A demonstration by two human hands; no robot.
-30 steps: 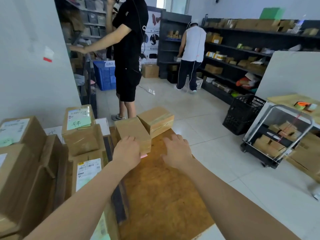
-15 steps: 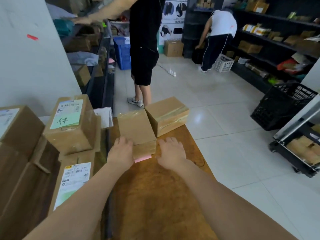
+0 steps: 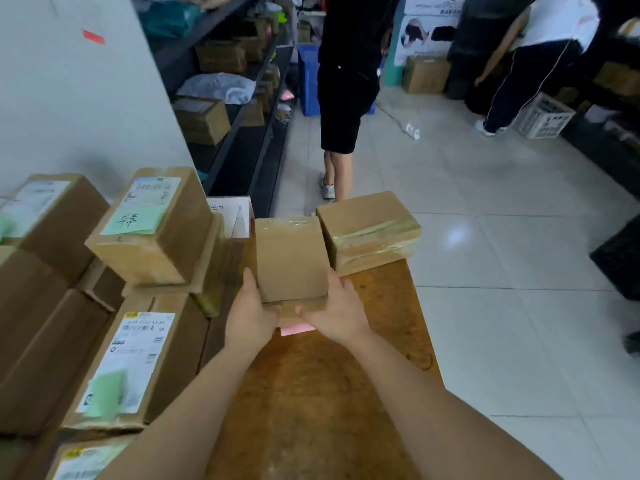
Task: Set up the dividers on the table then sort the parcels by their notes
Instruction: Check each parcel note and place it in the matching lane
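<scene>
Head view: looking down along two bare forearms onto a brown wooden table (image 3: 311,410). Grasping one small cardboard parcel (image 3: 291,258) from both sides: left hand (image 3: 251,315) curled on its left side, right hand (image 3: 337,315) curled on its right side, thumbs on the near face. Placed at the far middle of the table, with a pink note (image 3: 298,329) peeking out under its near edge. Cannot tell if lifted or resting flat. Just beside it to the right, a second taped parcel (image 3: 369,230) at the far table edge.

On the left, stacked cardboard parcels: a top parcel (image 3: 173,244) carrying a green note (image 3: 133,220) with handwriting, and a lower parcel (image 3: 173,358) with a white shipping label and another green slip.

Beyond the table, on the tiled floor (image 3: 485,254), a person in black shorts (image 3: 346,98) standing by dark shelves (image 3: 242,133), and farther right a person in a white top (image 3: 554,29) bending near a white crate (image 3: 542,116).
</scene>
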